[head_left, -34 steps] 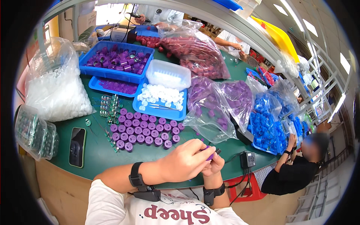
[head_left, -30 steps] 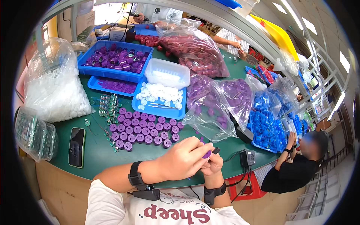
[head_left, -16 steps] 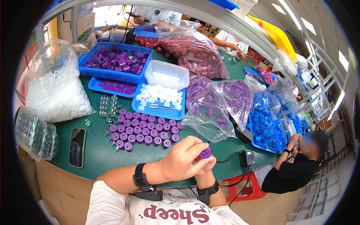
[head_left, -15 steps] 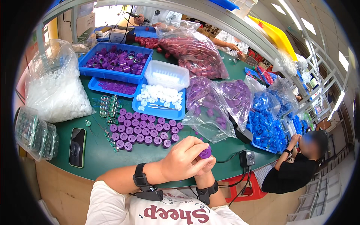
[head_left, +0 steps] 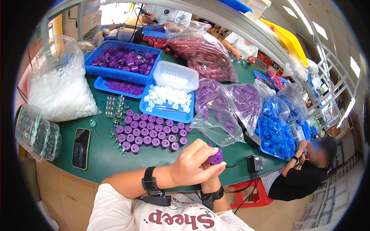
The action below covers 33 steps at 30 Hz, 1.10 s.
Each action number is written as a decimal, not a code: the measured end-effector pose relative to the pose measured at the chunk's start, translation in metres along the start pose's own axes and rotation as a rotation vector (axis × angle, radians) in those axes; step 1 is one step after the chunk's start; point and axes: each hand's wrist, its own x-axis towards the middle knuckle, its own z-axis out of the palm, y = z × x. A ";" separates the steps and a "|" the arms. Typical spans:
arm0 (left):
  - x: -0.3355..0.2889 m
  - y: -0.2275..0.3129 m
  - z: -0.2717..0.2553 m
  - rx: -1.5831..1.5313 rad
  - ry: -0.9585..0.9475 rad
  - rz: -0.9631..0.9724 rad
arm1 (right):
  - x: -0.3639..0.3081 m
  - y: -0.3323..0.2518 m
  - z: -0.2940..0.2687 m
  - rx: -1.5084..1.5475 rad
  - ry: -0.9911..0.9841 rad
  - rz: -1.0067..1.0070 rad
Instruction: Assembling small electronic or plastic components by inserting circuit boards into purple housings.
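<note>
In front of my chest, close to the table's near edge, a round purple plastic cap (head_left: 216,157) is held up with its slotted end toward me. My left hand (head_left: 189,165) is closed, pinching the cap between its fingers and thumb. My right hand (head_left: 210,184) is curled beneath and behind it, up against the cap; most of its fingers are hidden by the left hand. Just beyond, rows of similar purple caps (head_left: 153,133) stand on the green table (head_left: 111,165). A few tiny purple pieces lie beside them.
Small circuit boards (head_left: 115,106) with wires lie left of the rows, near a phone (head_left: 81,149). Behind are a blue tray (head_left: 175,115) of white discs with tweezers, a purple-parts bin (head_left: 121,63) and bags of parts (head_left: 63,96). A black adapter (head_left: 255,163) sits right; other people work nearby.
The purple cap has tipped in my fingers, so more of its side and slotted end shows. Both hands stay together in nearly the same place. The whole view has shifted slightly.
</note>
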 end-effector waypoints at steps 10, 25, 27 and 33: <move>-0.003 -0.005 -0.002 0.015 -0.019 -0.094 | -0.001 0.002 0.022 -0.123 0.044 -0.262; -0.008 -0.010 0.003 0.064 -0.067 -0.180 | 0.000 -0.012 0.009 0.002 -0.017 -0.107; -0.007 -0.006 0.004 0.031 -0.050 -0.142 | -0.002 -0.007 0.016 0.004 0.281 -0.147; -0.011 -0.003 0.002 -0.046 -0.026 -0.117 | -0.004 -0.012 0.014 -0.139 0.025 -0.170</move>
